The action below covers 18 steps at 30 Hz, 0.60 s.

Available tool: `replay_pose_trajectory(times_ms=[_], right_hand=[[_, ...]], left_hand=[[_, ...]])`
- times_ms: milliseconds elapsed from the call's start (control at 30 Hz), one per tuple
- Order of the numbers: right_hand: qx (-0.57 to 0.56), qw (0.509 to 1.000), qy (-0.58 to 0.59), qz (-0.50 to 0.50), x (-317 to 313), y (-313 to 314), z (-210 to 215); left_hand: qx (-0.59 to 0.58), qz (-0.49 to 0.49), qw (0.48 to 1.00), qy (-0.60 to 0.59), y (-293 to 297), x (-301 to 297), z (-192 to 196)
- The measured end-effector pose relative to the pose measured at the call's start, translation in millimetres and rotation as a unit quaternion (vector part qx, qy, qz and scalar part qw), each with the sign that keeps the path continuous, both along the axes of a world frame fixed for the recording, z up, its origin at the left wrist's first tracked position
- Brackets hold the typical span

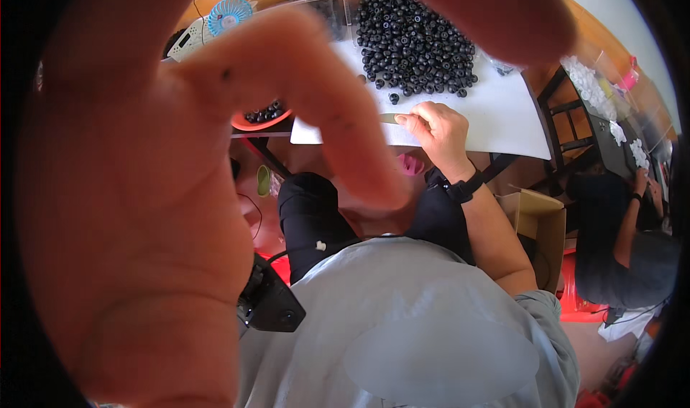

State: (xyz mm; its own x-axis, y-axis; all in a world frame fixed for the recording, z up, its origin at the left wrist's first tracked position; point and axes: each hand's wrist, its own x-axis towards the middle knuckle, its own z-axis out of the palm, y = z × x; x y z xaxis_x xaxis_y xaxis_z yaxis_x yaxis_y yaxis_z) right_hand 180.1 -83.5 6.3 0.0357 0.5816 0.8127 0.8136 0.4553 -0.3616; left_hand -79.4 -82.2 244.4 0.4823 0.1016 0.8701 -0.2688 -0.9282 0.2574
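My left hand (172,214) is raised very close to the camera and blurred. Its fingers are bent and spread apart, with nothing visible between them, and it hides much of the left side. Over the near edge of the white tabletop (503,124), my right hand (442,131) is closed, thumb against fingers. It pinches a thin, flat, greyish strip (389,118), partly covered by the fingers. Just beyond lies a large heap of small round black parts (413,41) with holes, with one loose black part (394,98) nearest the strip.
An orange-red bowl (251,125) holds more black parts. A blue fan (230,14) stands at the far left. On the right are an open cardboard box (543,225) and another person (625,250) seated at a dark table with white crumpled pieces (589,84).
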Motion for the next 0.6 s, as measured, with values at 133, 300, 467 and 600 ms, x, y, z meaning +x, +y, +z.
replay_pose_trajectory(times_ms=[133, 300, 467, 600], right_hand=[[0.016, 0.996, -0.074, -0.047, 24, -13, -5], [-0.023, 0.999, -0.034, -0.02, 6, -22, -28], [0.004, 0.999, -0.027, -0.038, 2, -47, -13], [0.031, 0.998, -0.032, -0.055, 5, -28, -12]], left_hand=[[0.006, -0.021, 1.0, -0.019, -20, 13, -6], [0.181, 0.014, 0.979, -0.093, -11, -2, 54], [0.256, 0.047, 0.951, -0.165, -29, 31, 142], [0.227, 0.087, 0.955, -0.172, -50, 20, 84]])
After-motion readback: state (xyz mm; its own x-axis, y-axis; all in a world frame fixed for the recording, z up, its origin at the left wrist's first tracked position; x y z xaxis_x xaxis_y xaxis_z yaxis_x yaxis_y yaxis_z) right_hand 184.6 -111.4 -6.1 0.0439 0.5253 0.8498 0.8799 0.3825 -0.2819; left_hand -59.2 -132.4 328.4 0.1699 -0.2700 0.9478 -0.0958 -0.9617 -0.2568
